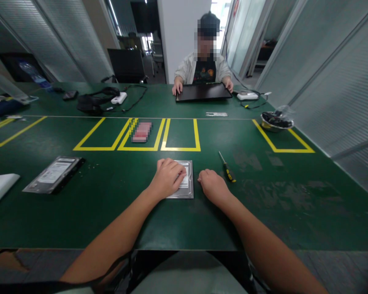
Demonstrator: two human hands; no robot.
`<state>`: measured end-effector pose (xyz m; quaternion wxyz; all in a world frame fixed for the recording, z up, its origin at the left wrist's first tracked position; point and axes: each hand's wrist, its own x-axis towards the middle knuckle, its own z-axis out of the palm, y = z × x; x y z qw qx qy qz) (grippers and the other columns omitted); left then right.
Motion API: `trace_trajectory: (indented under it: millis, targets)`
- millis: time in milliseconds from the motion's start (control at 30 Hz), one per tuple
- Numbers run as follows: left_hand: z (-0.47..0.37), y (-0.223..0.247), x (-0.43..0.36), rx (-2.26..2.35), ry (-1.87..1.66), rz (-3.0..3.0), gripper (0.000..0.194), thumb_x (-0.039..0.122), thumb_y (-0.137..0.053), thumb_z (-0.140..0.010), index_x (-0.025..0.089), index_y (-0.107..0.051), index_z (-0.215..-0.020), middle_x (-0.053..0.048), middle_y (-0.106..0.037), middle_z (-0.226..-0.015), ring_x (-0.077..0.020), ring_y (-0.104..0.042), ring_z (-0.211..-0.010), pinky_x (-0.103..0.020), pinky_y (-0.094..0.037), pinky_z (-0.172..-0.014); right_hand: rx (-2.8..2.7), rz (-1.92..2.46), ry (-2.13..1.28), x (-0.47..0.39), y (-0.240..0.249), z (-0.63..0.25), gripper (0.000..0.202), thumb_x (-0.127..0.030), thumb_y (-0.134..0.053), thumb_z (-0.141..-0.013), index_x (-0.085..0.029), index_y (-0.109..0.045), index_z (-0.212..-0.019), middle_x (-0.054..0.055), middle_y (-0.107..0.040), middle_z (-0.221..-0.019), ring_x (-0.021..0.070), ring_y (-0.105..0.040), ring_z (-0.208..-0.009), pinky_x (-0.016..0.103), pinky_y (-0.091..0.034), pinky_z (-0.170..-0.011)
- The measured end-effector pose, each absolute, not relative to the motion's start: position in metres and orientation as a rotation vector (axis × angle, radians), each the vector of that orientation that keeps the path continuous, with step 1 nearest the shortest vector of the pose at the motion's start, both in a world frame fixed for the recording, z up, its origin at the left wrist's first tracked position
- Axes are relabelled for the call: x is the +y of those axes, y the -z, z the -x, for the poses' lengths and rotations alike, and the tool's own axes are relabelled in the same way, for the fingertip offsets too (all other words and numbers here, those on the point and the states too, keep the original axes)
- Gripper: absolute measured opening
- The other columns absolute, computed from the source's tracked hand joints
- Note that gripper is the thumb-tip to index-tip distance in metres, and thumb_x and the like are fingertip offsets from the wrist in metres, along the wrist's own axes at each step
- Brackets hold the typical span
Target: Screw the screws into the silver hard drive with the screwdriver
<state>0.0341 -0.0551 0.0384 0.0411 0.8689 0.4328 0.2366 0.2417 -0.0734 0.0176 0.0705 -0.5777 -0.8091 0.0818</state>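
A silver hard drive (188,188) with a white label lies flat on the green table in front of me. My left hand (168,175) rests over its left part, thumb and fingers closed together above the label. Whatever may be between those fingertips is too small or hidden to make out. Just right of the drive, apart from it, my right hand (213,183) lies on the table with curled fingers; its palm is hidden. Beyond that hand is a black-and-yellow screwdriver (228,171), its shaft pointing away from me.
Another hard drive (57,173) lies left in a clear bag, near a white object (1,185). Yellow tape outlines (180,149) mark the table; a pixelated reddish item (142,132) sits in one. A bowl (276,124) holds dark parts. Opposite, a person holds a dark panel (204,93).
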Motion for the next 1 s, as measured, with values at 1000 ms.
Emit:
trace_trajectory:
  millis: [1000]
  targets:
    - [-0.039,-0.035,-0.06,0.899,-1.34,-2.785,0.005,0.018,-0.067,-0.084,0.021,-0.069,-0.089,0.0,-0.073,-0.082,-0.0175,-0.062,-0.083,-0.035,-0.043,-0.08,-1.214,0.958,-1.583,-0.078,-0.029,-0.225,0.029,-0.043,-0.069,-0.083,-0.017,-0.057,-0.077,-0.005,-0.047,-0.063,0.0084,-0.038,-0.057,0.024,-0.028,-0.055]
